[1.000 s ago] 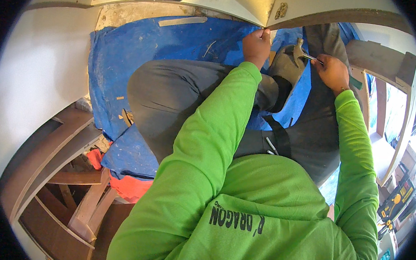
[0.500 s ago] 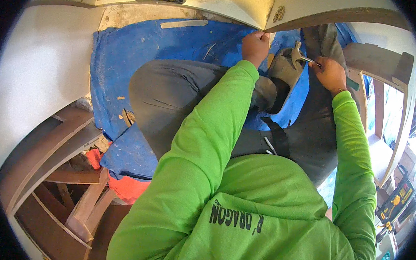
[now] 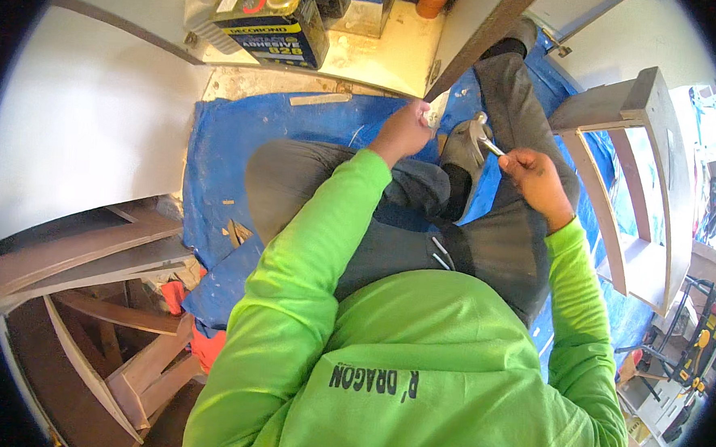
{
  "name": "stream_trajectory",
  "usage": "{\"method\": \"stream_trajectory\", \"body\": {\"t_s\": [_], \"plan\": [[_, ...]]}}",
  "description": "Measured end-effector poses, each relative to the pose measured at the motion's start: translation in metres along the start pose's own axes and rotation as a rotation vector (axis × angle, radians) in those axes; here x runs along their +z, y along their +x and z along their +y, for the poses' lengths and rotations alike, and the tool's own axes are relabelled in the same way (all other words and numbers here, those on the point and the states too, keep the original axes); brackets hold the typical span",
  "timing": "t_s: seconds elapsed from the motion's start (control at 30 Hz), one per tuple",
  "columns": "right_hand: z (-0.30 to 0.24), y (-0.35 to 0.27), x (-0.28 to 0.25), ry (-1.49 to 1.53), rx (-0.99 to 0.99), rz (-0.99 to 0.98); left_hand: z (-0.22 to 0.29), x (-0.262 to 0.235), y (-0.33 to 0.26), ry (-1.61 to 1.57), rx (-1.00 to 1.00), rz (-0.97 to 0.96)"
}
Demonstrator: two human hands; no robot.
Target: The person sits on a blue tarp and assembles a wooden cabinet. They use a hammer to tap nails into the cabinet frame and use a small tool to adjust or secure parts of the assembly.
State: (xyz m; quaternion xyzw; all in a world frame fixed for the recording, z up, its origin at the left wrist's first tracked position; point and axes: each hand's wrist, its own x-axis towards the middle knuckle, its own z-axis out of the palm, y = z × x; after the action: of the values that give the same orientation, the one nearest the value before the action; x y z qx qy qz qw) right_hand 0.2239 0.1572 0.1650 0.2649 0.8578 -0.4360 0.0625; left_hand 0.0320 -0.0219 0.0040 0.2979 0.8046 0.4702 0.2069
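Note:
My right hand (image 3: 536, 181) is wrapped round the handle of a claw hammer (image 3: 482, 133). Its metal head is raised over my shoe (image 3: 461, 150), pointing toward my left hand. My left hand (image 3: 405, 132) is closed in a pinch right by the lower front corner of a cabinet (image 3: 391, 78), where its door edge (image 3: 474, 47) meets it. Whatever those fingers hold, if anything, is too small or hidden to make out. I sit with my legs (image 3: 308, 180) folded in front of the cabinet.
A blue sheet (image 3: 232, 148) covers the floor, with a wood strip (image 3: 320, 99) on it. A metal adhesive can (image 3: 271, 25) stands inside the cabinet. Brown wooden boards (image 3: 89, 250) are stacked at left. An open wooden frame (image 3: 622, 132) stands at right, close to my right arm.
The view has tilted up, showing more of the cabinet's inside and the can. My left hand remains at the cabinet corner; the hammer stays raised in my right hand.

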Motion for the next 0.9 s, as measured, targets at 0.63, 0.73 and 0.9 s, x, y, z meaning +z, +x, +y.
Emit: {"method": "stream_trajectory", "body": {"t_s": [0.63,0.73,0.9], "plan": [[-0.161,-0.058,0.016,0.731,-0.682,-0.228,0.202,-0.061,-0.172,-0.229,0.252,-0.035],[-0.194,-0.072,-0.004,0.590,-0.842,-0.188,0.228,-0.073,-0.170,-0.202,0.485,0.230],[-0.205,-0.096,-0.057,0.352,-1.159,0.202,0.262,-0.137,-0.158,-0.265,0.453,0.480]]}}
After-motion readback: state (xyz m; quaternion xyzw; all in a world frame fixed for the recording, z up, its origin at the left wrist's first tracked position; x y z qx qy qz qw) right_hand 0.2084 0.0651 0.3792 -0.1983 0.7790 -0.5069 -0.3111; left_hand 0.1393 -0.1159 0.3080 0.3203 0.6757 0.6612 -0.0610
